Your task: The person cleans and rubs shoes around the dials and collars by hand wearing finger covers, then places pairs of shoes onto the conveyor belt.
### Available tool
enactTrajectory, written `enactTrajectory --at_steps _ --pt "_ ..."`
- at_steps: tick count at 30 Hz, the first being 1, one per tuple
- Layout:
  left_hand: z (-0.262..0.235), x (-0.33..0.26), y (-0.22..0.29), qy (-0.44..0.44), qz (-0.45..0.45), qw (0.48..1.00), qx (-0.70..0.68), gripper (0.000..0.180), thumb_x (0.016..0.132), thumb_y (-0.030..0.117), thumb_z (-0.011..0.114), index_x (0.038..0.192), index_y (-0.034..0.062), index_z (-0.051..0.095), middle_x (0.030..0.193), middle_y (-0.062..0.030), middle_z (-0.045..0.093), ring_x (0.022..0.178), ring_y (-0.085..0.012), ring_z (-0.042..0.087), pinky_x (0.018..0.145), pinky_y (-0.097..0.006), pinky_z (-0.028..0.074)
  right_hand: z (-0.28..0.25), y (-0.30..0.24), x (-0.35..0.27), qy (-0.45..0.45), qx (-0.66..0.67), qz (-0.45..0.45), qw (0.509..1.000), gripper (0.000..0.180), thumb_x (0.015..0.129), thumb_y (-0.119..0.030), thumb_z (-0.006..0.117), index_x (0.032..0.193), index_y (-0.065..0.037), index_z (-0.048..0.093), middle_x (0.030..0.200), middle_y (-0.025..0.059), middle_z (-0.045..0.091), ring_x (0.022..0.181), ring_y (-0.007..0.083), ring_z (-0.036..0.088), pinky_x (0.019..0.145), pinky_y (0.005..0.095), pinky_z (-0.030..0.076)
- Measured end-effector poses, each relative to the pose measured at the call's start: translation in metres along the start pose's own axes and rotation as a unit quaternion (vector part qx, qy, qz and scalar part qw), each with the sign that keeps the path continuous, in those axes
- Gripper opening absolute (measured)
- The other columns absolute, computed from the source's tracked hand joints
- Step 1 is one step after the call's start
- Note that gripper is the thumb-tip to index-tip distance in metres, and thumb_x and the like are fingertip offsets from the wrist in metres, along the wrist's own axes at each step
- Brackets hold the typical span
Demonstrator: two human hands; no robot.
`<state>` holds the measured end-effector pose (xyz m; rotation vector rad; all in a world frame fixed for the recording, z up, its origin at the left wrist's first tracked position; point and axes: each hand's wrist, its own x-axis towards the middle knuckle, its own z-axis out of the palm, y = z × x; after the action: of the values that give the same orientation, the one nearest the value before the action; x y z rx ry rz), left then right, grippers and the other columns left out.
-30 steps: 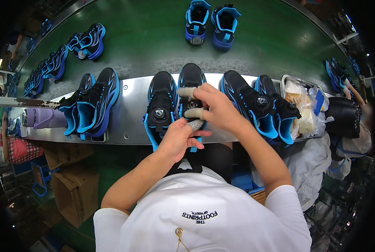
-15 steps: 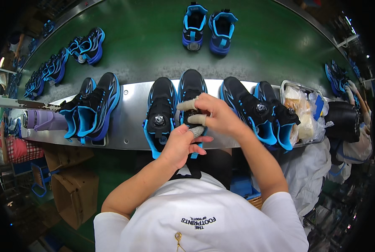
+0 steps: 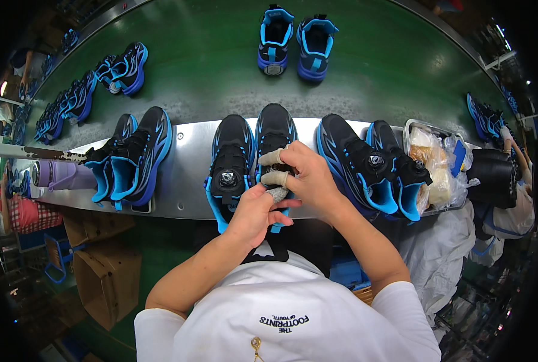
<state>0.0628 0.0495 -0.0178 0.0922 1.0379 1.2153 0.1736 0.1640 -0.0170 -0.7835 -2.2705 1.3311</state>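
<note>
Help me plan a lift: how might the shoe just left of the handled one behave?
That shoe should sit steady, standing sole-down on the metal ledge. Its fabric-like upper would probably flex; the padded-looking blue collar may fold.

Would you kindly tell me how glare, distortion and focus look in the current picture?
In the head view, the ledge bows like a fisheye curve and carries pale glare; in that view, the middle pair's left dial glints; also in the head view, the left hand and right hand look fairly sharp, while the outer rim falls to black.
</note>
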Motion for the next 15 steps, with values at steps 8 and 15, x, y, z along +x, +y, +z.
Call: enactTrajectory --at_steps 8,15 --pt "0.005 -0.005 -0.003 0.001 0.0 1.0 0.017 0.028 0.096 0.009 0.044 0.122 -0.0004 0.052 0.114 -0.0118 0.061 0.104 -0.0262 0.066 0.057 -0.028 0.059 -0.013 0.005 0.008 -0.095 0.085 -0.015 0.992 0.047 0.078 -0.009 0.072 0.124 -0.016 0.067 0.086 0.0051 0.055 0.077 0.0163 0.052 0.074 0.0282 0.046" --pt "-0.006 -0.006 0.001 -0.018 0.0 0.999 0.026 0.03 0.097 0.01 0.047 0.125 -0.0005 0.054 0.111 -0.0099 0.065 0.091 -0.0197 0.067 0.06 -0.029 0.057 0.018 -0.004 0.0 0.069 0.003 -0.01 0.998 0.042 0.075 -0.011 0.076 0.116 -0.011 0.069 0.084 0.0066 0.054 0.073 0.019 0.052 0.068 0.0295 0.045"
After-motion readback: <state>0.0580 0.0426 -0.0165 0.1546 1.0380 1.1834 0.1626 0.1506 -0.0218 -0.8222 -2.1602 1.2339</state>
